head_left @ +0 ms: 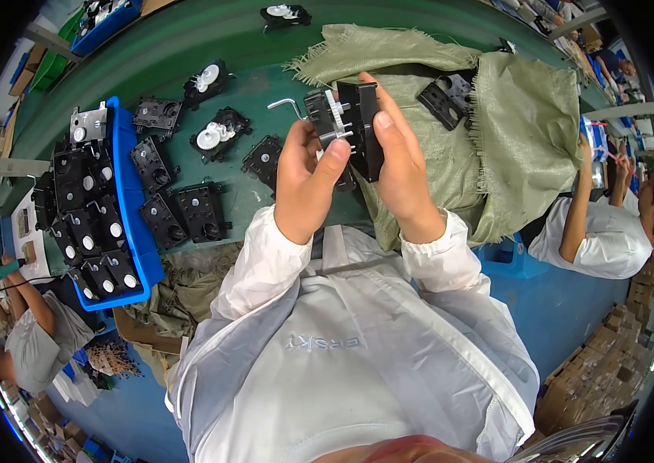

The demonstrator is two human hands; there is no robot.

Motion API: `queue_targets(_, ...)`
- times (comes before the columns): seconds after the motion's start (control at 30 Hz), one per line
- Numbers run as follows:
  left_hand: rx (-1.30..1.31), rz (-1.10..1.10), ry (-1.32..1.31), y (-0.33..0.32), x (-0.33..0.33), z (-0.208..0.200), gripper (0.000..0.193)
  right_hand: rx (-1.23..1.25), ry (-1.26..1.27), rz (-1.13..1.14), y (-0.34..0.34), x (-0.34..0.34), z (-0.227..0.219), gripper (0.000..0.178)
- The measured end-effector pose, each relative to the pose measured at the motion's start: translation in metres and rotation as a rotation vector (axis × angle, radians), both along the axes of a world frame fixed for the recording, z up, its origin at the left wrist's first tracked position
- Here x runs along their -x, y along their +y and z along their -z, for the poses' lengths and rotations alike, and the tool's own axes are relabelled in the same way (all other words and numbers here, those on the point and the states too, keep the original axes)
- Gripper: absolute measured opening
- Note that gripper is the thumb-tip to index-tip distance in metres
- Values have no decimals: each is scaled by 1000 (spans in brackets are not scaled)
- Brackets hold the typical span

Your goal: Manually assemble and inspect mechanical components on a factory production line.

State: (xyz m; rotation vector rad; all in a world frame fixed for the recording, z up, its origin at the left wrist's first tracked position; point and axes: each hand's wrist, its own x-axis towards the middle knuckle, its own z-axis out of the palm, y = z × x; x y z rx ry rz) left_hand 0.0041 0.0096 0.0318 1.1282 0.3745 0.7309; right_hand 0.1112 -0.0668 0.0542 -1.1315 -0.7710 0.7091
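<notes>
My left hand [301, 185] is closed around a black gearbox half [318, 112] with white gears [335, 108], metal pins and a bent metal rod [288, 103] sticking out to the left. Its thumb presses near the pins. In my right hand [406, 171] is a black plastic cover [363, 127], gripped between thumb and fingers and held on edge. The two parts face each other above the bench, very close; whether they touch I cannot tell. Below the left hand's fingers, part of another black housing [264, 160] lies on the bench.
Several black housings [205, 212], some with white gears [219, 134], lie on the green bench [257, 85]. A blue bin [130, 193] of assembled units stands at left. Right of my hands, a green woven sack [528, 139] lies beside a black cover [441, 106]. People work at both sides.
</notes>
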Motion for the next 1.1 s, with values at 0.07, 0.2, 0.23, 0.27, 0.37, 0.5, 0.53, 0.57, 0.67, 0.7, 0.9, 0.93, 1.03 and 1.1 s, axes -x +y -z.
queue_targets(0.07,-9,8,14,1,1,-1,45,-34,63,-28,0,0,0,53)
queue_targets(0.2,-25,-7,4,-2,-1,-1,45,-1,22,1,-1,1,0,53)
queue_targets(0.23,-32,-13,-1,-2,0,-1,45,9,8,9,-2,2,0,53)
queue_targets(0.27,-35,-13,-2,-2,-1,-1,45,6,7,9,-1,2,0,53)
queue_targets(0.37,-59,-21,11,0,-2,3,46,33,-18,19,0,2,4,53)
queue_targets(0.5,-57,-44,24,-2,-3,3,47,47,-39,44,1,4,3,52)
queue_targets(0.53,-52,-52,27,-3,-3,3,47,51,-46,57,1,5,3,52)
queue_targets(0.57,-46,-60,30,-4,-3,3,47,55,-54,70,1,5,3,52)
queue_targets(0.67,-72,-80,43,-3,-5,5,48,64,-113,100,4,4,8,52)
queue_targets(0.7,-84,-89,48,-3,-5,6,48,70,-144,116,4,4,9,52)
queue_targets(0.9,-95,-111,72,-4,-7,7,48,57,-107,105,5,7,8,50)
queue_targets(0.93,-97,-113,72,-4,-7,7,48,55,-107,103,6,6,9,50)
queue_targets(1.03,-191,-114,155,-5,-7,5,46,70,-128,95,6,5,15,51)
queue_targets(1.1,-223,-117,185,-4,-7,5,45,74,-133,90,7,5,16,51)
